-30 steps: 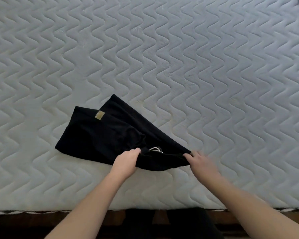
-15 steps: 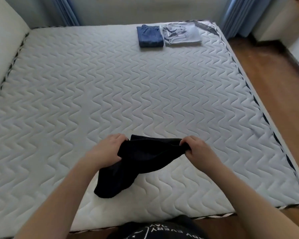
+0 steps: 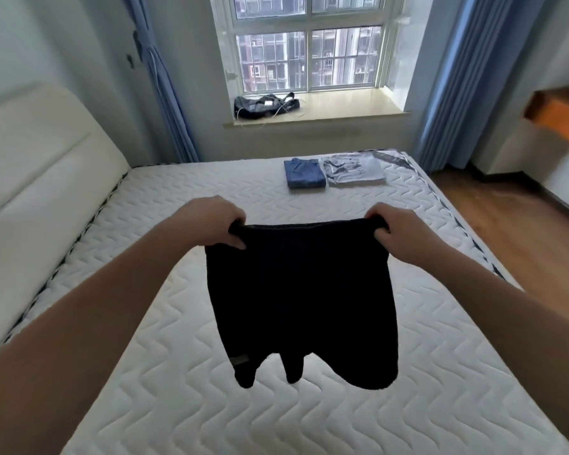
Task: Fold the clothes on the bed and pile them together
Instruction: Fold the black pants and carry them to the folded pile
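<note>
With the left hand and right hand each gripping a waistband corner, the black shorts hang above the mattress; uneven lowering risks creased, skewed folds

From my feed, the shorts hide a patch of the bed at centre frame. My fingertips are tucked behind the waistband at both the left hand and the right hand. The orange box is cut off at the right edge. The bag on the sill is too small to read.
</note>
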`<state>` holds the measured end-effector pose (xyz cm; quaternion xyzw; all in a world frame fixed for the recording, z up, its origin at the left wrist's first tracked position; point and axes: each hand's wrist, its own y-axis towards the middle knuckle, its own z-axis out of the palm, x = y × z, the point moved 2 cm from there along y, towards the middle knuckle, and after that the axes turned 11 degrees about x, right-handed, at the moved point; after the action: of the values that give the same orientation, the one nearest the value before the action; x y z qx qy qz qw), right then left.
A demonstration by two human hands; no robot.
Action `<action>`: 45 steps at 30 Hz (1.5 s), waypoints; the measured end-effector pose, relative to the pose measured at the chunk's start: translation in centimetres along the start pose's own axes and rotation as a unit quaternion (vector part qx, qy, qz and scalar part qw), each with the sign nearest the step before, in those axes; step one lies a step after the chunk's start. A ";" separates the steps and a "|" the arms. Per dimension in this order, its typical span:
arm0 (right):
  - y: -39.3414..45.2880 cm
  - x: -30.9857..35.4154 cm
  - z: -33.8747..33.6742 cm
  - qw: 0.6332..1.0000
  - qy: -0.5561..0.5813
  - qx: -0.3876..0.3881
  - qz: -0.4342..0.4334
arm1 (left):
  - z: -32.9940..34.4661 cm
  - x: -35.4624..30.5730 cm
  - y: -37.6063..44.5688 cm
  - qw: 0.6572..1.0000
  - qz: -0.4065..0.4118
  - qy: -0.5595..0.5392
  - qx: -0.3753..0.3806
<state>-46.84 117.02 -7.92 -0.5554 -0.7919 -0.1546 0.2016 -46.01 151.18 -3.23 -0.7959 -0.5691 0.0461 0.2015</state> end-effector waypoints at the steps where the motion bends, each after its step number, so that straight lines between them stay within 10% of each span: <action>1: 1.0 0.2 -0.6 1.000 -0.017 -0.003 -0.003 | -0.9 0.3 0.3 1.000 -0.007 0.005 -0.011; 15: 5.0 -0.5 -2.4 0.993 -0.101 -0.053 0.006 | -1.6 0.9 2.9 0.971 -0.028 0.089 -0.222; 24: -4.9 -5.8 15.9 0.977 0.088 0.114 0.160 | 21.3 -6.5 1.1 0.993 -0.037 -0.086 -0.077; 31: -15.8 -8.0 27.2 0.913 0.218 0.176 0.297 | 36.7 -13.7 -5.0 0.937 -0.073 -0.340 -0.009; 39: -21.0 -9.1 30.5 0.824 0.301 0.107 0.468 | 39.7 -14.6 -9.0 0.884 -0.046 -0.465 0.007; 45: -19.3 -7.9 29.7 0.794 0.437 0.048 0.419 | 35.8 -14.0 -8.7 0.849 0.029 -0.527 -0.022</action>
<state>-66.96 118.00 -38.09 -0.6957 -0.3154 -0.2430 0.5979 -69.38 150.22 -34.90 -0.6728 -0.5670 0.4516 -0.1479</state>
